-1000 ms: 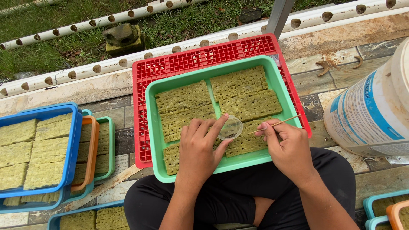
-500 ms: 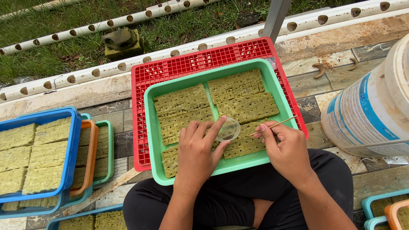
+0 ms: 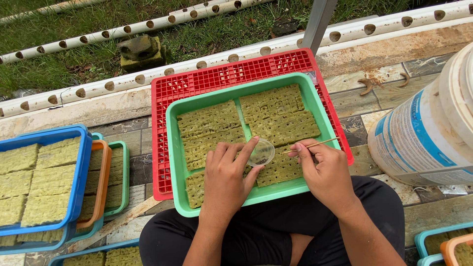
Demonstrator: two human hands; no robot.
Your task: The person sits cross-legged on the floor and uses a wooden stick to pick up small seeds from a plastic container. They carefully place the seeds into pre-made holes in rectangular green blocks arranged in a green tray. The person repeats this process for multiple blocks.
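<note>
Person seated cross-legged on a tiled floor, green tray [image 3: 173, 143] in front of the knees, set inside a larger red crate [image 3: 162, 148]. Tray filled with slabs of greenish-yellow sponge [image 3: 276, 118], scored into small cubes.

Left hand [image 3: 227, 175] lies palm down on the near slabs, fingers spread; thumb and forefinger pinch a small clear dish [image 3: 260, 152] at its rim. Dish sits on the sponge near the tray's middle, between the two hands. Contents too small to tell.

Right hand [image 3: 326, 170] curled, fingertips closed on a thin stick [image 3: 315, 145]. Stick lies nearly level, its far end out toward the tray's right wall, its near end by the dish. Heel of the hand over the tray's near right corner.

Left of the person: a stack of nested trays, blue tray [image 3: 81, 167] on top, holding more sponge slabs; orange and green rims show beneath it. Right: a big white bucket [image 3: 423, 133] with a blue label, well apart from the tray. Beyond the crate: white pipes [image 3: 113, 83] with round holes along them, then grass. More tray corners at the lower right edge
</note>
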